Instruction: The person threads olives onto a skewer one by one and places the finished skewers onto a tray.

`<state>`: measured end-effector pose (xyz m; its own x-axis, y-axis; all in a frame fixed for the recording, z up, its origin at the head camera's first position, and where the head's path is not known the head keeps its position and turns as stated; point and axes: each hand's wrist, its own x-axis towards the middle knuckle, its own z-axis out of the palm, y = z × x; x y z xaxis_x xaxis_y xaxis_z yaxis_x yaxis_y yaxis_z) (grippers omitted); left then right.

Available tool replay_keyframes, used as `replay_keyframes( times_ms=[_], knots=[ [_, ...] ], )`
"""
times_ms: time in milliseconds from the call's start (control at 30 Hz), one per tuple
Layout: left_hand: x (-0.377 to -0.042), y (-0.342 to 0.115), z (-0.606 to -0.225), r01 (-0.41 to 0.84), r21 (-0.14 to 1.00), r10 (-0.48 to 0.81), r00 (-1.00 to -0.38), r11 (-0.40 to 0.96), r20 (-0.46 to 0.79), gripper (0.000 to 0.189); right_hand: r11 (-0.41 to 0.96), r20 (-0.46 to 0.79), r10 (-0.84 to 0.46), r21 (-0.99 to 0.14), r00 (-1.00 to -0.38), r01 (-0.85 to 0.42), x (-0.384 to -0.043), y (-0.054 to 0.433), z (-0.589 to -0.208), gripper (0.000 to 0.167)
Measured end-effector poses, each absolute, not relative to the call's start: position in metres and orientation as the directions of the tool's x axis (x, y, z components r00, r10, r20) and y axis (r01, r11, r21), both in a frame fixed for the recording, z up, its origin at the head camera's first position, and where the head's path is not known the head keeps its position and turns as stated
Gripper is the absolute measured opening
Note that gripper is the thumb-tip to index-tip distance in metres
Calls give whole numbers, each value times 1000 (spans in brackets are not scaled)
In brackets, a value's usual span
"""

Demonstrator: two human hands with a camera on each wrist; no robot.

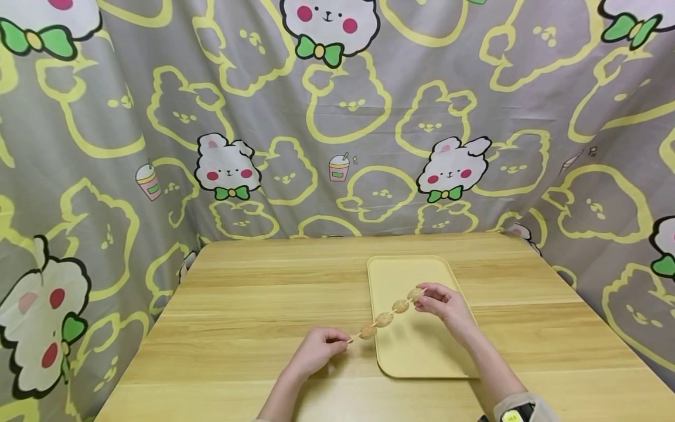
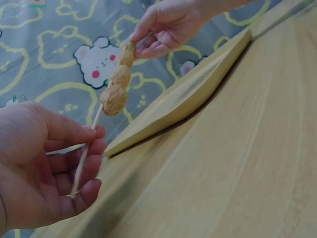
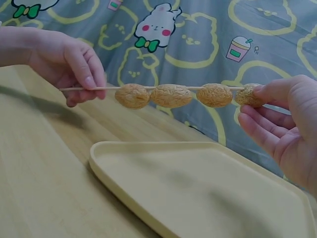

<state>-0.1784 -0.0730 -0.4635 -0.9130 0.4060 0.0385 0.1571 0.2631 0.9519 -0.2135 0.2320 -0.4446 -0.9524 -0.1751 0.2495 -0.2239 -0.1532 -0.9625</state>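
Note:
A thin wooden skewer (image 3: pixel 109 88) carries several brown, wrinkled, oval balls (image 3: pixel 171 95) threaded in a row, raised above the table. My left hand (image 1: pixel 319 351) pinches the bare end of the stick between thumb and fingers; in the left wrist view the stick's tail crosses in front of the curled fingers (image 2: pixel 91 171). At the other end, my right hand (image 1: pixel 443 305) grips the endmost ball (image 3: pixel 249 95) between thumb and fingers. From the head view the skewer slants up to the right, partly over a pale yellow tray (image 1: pixel 422 363).
The tray lies right of centre on a wood-grain table (image 1: pixel 253 293); only shadows show on its floor. A grey curtain (image 1: pixel 358 193) with yellow outlines and white rabbits hangs behind and at both sides. A watch (image 1: pixel 519 415) sits on the right wrist.

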Motion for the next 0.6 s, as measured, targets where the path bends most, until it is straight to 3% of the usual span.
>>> replay_keyframes(
  times_ms=[300, 600],
  knots=[
    [-178, -54, -461, 140, 954, 508, -861, 264, -14, 18, -193, 258, -163, -955, -952, -225, -219, 233, -436, 17],
    [-171, -36, -459, 76, 972, 583, -810, 223, -70, 10, -197, 245, -152, -957, -958, -213, -222, 230, -432, 25]
  ],
)
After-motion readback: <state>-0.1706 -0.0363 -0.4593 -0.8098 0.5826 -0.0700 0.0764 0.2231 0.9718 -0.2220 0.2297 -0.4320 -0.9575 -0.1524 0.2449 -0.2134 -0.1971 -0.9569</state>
